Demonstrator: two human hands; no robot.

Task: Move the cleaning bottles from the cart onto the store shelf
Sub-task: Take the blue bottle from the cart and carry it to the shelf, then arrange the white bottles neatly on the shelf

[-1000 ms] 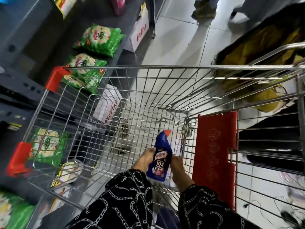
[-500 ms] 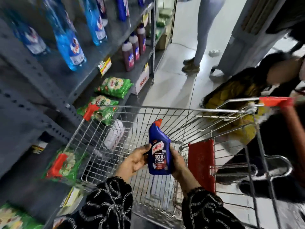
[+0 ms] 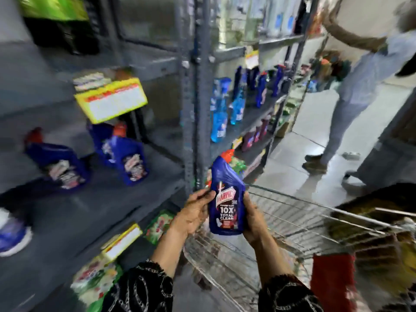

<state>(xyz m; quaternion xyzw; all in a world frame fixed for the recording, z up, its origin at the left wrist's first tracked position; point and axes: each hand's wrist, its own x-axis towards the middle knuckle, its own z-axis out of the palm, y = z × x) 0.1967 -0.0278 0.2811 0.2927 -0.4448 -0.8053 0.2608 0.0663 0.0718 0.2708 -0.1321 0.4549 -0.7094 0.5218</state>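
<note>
Above the cart [image 3: 281, 224], both hands hold the bottle [image 3: 226, 199] upright, cap up.

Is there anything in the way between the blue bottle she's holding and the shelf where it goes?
Nothing visible blocks it. Both hands, left hand and right hand, hold the blue bottle beside the shelf, which has bare space in front of the matching bottles.

upright blue red-capped bottle [image 3: 226, 199]

Grey perforated steel upright [image 3: 198, 91] centre frame; pale glossy tiled floor [image 3: 292, 167] right, reflecting light; beige wall [image 3: 360, 14] upper right.
</note>
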